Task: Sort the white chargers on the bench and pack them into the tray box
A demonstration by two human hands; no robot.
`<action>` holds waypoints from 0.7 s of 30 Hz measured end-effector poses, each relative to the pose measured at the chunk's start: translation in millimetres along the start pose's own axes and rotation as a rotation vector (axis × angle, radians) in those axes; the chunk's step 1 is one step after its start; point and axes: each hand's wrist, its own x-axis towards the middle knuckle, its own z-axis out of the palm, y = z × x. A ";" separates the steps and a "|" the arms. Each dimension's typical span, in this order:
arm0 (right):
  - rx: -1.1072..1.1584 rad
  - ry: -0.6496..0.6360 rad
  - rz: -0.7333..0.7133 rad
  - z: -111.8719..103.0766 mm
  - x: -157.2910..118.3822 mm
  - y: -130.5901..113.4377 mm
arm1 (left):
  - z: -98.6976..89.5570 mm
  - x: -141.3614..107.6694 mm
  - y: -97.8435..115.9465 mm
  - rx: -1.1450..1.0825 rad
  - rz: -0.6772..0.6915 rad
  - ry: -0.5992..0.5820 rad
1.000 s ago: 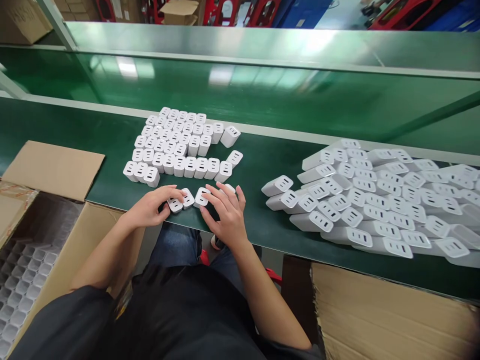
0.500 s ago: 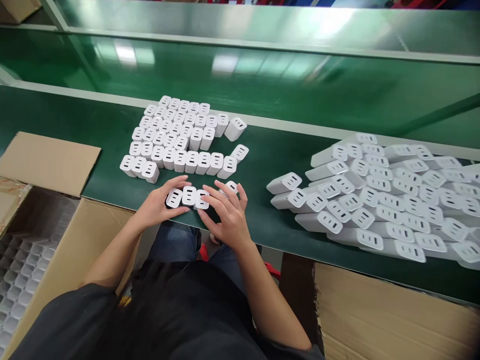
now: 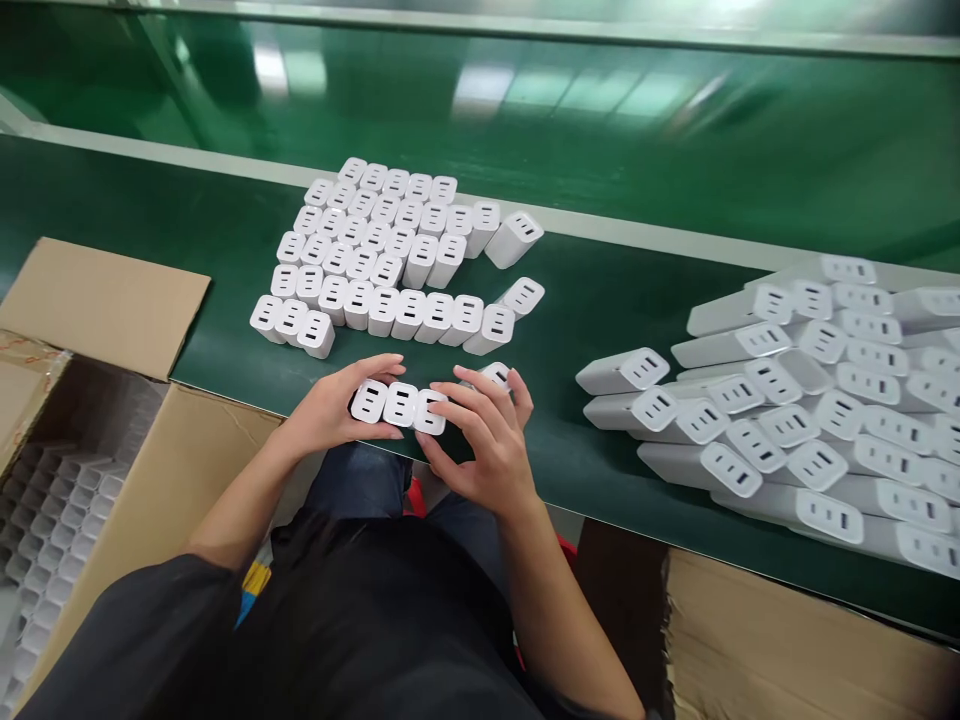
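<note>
Three white USB chargers [image 3: 401,404] stand side by side in a short row near the table's front edge, their slotted ends up. My left hand [image 3: 330,408] grips the left end of that row between thumb and fingers. At the right end, my right hand [image 3: 484,440] has its thumb and a fingertip on the last charger [image 3: 430,412]. Another charger [image 3: 495,376] shows just behind the right hand's fingers, partly hidden by them. Beyond both hands, several upright chargers [image 3: 375,235] are packed in rows, with a tilted one [image 3: 523,295] at their right.
A larger spread of leaning white chargers [image 3: 817,425] covers the right of the green table [image 3: 570,470]. At left lie a cardboard flap [image 3: 105,300] and an open carton holding a white celled tray [image 3: 60,540]. A pale ledge [image 3: 600,235] runs along the back.
The camera view has shifted, so the table's things sit differently in the picture. Both hands keep about the same hold on the row of three chargers.
</note>
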 end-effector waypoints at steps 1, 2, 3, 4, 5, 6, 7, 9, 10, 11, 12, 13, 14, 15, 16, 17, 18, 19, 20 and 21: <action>0.002 -0.003 0.004 0.0 -0.5 0.3 | 0.6 0.3 -0.3 0.000 -0.006 -0.002; 0.003 -0.007 0.010 0.0 -1.0 0.6 | 1.1 0.7 -0.1 0.006 -0.015 -0.007; 0.006 -0.010 0.014 0.0 -1.4 1.0 | 1.5 1.2 0.6 0.017 -0.025 -0.015; 0.009 -0.012 0.018 0.0 -1.8 1.3 | 1.7 1.7 1.7 0.032 -0.036 -0.023; 0.012 -0.013 0.019 -0.1 -2.0 1.6 | 1.9 2.2 2.8 0.048 -0.047 -0.030; 0.014 -0.013 0.018 -0.2 -2.0 1.7 | 2.0 2.6 3.9 0.062 -0.054 -0.033; 0.016 -0.010 0.015 -0.3 -1.8 1.8 | 2.2 2.8 4.9 0.075 -0.060 -0.032; 0.018 -0.006 0.007 -0.7 -1.1 1.6 | 3.1 2.4 5.9 0.099 -0.059 -0.028; 0.020 -0.005 0.006 -0.9 -0.8 1.5 | 3.9 1.9 6.1 0.120 -0.052 -0.022; 0.023 -0.006 0.006 -1.1 -0.6 1.3 | 5.0 1.2 6.2 0.152 -0.040 -0.009; 0.025 -0.007 0.009 -1.3 -0.5 1.1 | 6.2 0.4 6.3 0.195 -0.022 0.013; 0.028 -0.008 0.013 -1.4 -0.5 0.9 | 7.6 -0.3 6.5 0.245 -0.002 0.041; 0.030 -0.009 0.018 -1.5 -0.5 0.8 | 9.1 -0.9 6.9 0.294 0.020 0.068; 0.031 -0.010 0.022 -1.6 -0.5 0.7 | 10.4 -1.3 7.4 0.337 0.041 0.091; 0.030 -0.012 0.025 -1.7 -0.5 0.6 | 11.7 -1.3 8.0 0.369 0.063 0.108; 0.028 -0.015 0.028 -1.8 -0.4 0.5 | 12.6 -1.2 8.7 0.389 0.084 0.117; 0.026 -0.017 0.030 -1.9 -0.3 0.4 | 13.3 -0.9 9.2 0.399 0.101 0.121; 0.024 -0.018 0.031 -2.0 -0.1 0.4 | 13.8 -0.4 9.6 0.404 0.116 0.121; 0.022 -0.016 0.033 -2.0 0.0 0.3 | 14.0 0.1 9.8 0.407 0.125 0.121; 0.022 -0.014 0.034 -2.0 0.2 0.3 | 13.9 0.6 9.9 0.407 0.130 0.120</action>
